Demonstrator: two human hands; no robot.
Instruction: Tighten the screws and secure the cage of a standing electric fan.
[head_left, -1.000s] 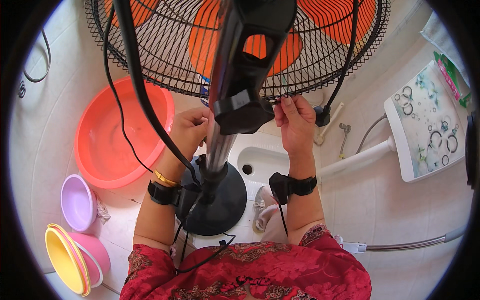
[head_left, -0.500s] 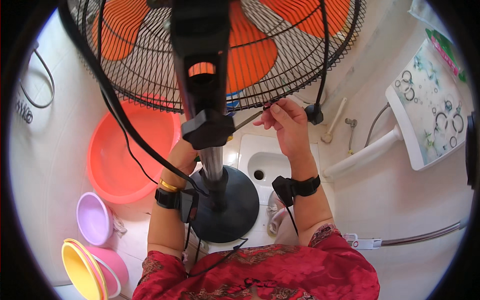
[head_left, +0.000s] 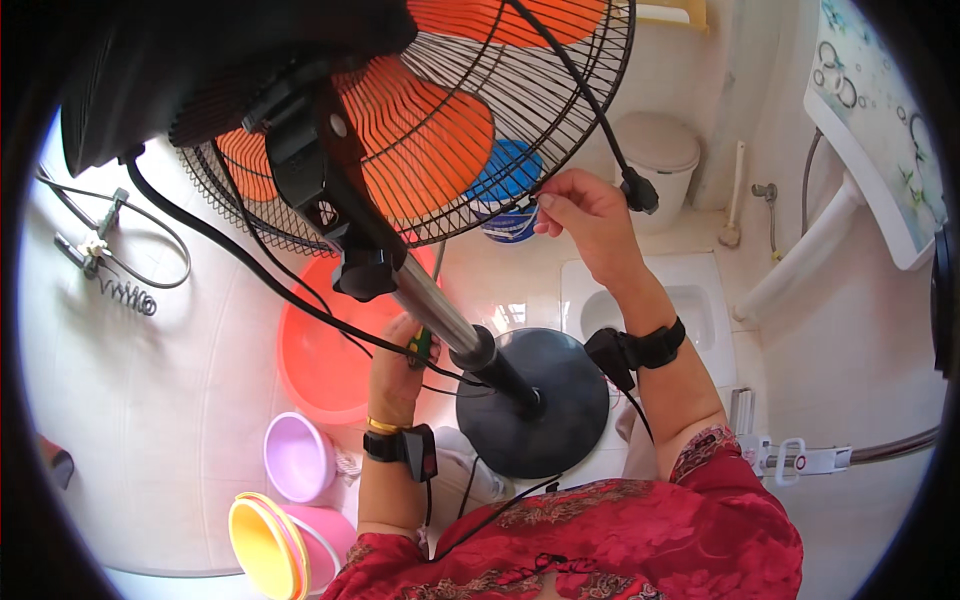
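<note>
- Floor (head_left: 130, 420) of pale tile runs across the room, with loose wire and a spring (head_left: 132, 296) lying at far left.
- Yellow and pink bowls (head_left: 270, 545) sit stacked at lower left, a lilac bowl (head_left: 297, 455) just beside them, a red basin (head_left: 330, 350) above.
- Left hand (head_left: 400, 365) has its grip closed around a green-handled tool (head_left: 423, 345), next to the fan pole (head_left: 440, 320).
- Pedestal fan (head_left: 420, 150) tilts over the floor, orange blades inside a black wire cage; its round base (head_left: 540, 400) rests by the squat toilet pan (head_left: 690, 300).
- Right hand (head_left: 590, 220) pinches the cage rim, grip clamped on the wire.
- White washbasin (head_left: 880, 130) on its pedestal stands at right.
</note>
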